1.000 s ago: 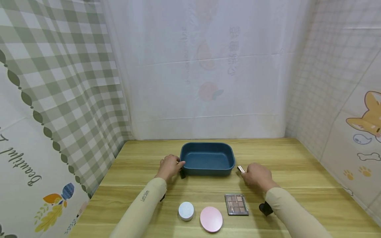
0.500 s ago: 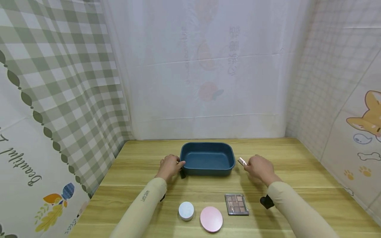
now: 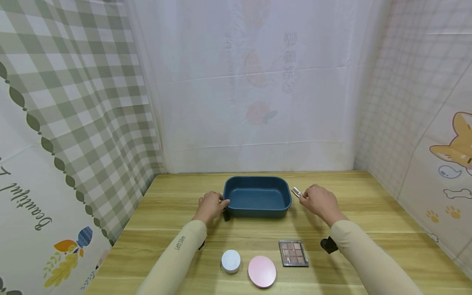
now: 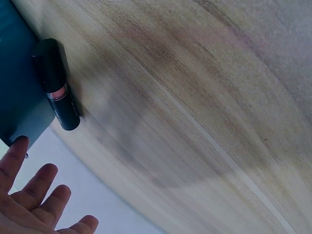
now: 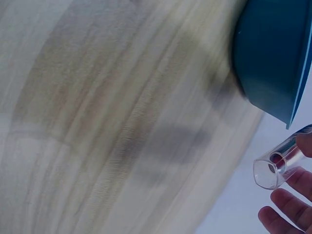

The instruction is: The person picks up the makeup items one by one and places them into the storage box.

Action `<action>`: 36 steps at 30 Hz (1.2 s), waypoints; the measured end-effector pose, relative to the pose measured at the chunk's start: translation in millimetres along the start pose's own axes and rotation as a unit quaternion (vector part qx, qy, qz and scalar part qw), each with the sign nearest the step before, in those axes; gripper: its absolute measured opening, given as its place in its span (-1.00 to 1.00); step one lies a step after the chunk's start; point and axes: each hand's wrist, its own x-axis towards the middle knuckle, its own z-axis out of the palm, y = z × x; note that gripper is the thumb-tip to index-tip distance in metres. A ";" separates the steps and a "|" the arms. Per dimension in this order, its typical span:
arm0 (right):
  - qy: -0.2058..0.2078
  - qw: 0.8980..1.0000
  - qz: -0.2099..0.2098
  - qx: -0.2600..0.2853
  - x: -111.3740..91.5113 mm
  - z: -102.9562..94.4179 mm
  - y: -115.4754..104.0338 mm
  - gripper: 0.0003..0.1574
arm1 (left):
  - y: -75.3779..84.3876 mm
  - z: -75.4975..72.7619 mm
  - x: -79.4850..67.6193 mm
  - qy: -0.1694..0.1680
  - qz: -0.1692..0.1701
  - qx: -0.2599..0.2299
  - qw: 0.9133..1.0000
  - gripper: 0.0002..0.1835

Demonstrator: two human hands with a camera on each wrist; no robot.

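My left hand is at the left rim of a dark blue rectangular basin. Its thumb overlaps that rim in the head view, while the other fingers spread loosely in the left wrist view. Beside the basin's left wall lies a black lipstick with a pinkish-gold band. Right of the basin, my right hand pinches a shiny lipstick tube with a clear end and a reddish core. The tube's free end points toward the basin's right rim, in the air.
Along the near side of the wooden table stand a round white-lidded jar, a pink round compact and an eyeshadow palette. Fabric curtains enclose the table's back and sides.
My right hand has moved away from me along the basin's right side and risen with the lipstick tube. The left hand, basin and near cosmetics have stayed in place.
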 end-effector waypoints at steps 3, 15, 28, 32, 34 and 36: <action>0.009 1.000 -0.008 0.002 3.9 -0.5 -2.4 -0.74 | 0.1 -0.5 -0.9 0.002 0.002 -0.001 1.000 -0.68; 0.033 0.998 -0.059 0.003 15.0 -3.8 -21.3 -0.77 | 0.5 -2.2 -2.0 0.003 0.008 0.002 1.000 -0.69; 0.012 0.994 -0.107 -0.008 27.2 3.8 -43.7 -0.82 | 0.4 -2.2 -2.2 0.003 0.002 0.001 1.000 -0.67; 0.005 0.993 -0.113 -0.013 28.5 7.5 -50.7 -0.82 | 0.7 -2.7 -2.4 0.002 0.002 0.006 1.000 -0.66; 0.002 0.993 -0.116 -0.014 29.3 10.4 -53.3 -0.82 | 1.4 -3.0 -2.8 0.001 0.001 0.006 1.000 -0.65; 0.000 0.992 -0.123 -0.019 30.2 12.9 -55.7 -0.83 | 2.0 -3.1 -2.6 -0.001 0.000 0.007 1.000 -0.65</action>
